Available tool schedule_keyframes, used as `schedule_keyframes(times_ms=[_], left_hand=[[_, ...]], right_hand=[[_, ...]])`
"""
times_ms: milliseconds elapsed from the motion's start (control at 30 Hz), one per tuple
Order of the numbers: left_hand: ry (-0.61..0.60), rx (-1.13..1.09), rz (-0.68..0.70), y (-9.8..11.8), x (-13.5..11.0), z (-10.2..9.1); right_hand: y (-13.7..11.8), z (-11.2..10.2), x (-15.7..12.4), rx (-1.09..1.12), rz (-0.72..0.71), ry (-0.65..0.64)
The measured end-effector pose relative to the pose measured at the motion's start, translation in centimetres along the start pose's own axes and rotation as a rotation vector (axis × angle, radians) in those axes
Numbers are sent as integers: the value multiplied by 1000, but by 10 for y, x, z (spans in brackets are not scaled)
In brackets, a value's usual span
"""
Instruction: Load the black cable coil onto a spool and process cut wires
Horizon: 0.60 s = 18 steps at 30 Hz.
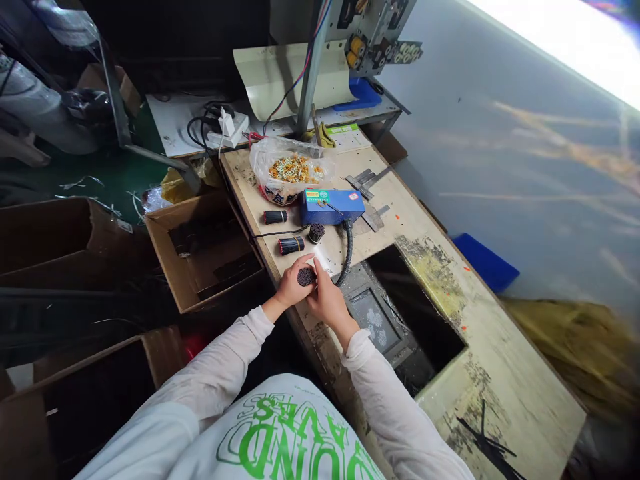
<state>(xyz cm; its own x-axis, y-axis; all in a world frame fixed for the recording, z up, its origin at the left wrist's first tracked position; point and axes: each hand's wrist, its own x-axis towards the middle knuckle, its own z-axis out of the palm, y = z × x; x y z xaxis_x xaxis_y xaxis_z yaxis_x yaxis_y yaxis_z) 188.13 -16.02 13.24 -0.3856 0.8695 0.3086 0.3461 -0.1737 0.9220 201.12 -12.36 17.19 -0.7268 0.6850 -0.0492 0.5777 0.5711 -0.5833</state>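
Dark bundle (306,276): material unclr, too small

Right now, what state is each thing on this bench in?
Left hand, gripping the dark rod bundle
Right hand, gripping the same bundle
Upright bundle, standing on end
Banded bundles, lying on their sides
Plastic bag, open, holding coils
Cardboard box, open

Black bundle (306,276), blue box (332,207), white sweatshirt (200,443), green lettering (280,433)
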Motion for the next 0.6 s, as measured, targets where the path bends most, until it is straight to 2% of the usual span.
schedule_keyframes(times_ms=[133,233,433,600], left_hand=[[-4,-12,14,-1,0,1],[-2,-20,19,-5,-1,2],[9,-28,20,-15,-3,2],[12,-45,4,-15,-4,2]], right_hand=[[4,3,-3,115,2,113],[2,6,-7,143,-92,184],[-7,14,-8,134,-191,120],[-8,13,-5,71,-265,89]])
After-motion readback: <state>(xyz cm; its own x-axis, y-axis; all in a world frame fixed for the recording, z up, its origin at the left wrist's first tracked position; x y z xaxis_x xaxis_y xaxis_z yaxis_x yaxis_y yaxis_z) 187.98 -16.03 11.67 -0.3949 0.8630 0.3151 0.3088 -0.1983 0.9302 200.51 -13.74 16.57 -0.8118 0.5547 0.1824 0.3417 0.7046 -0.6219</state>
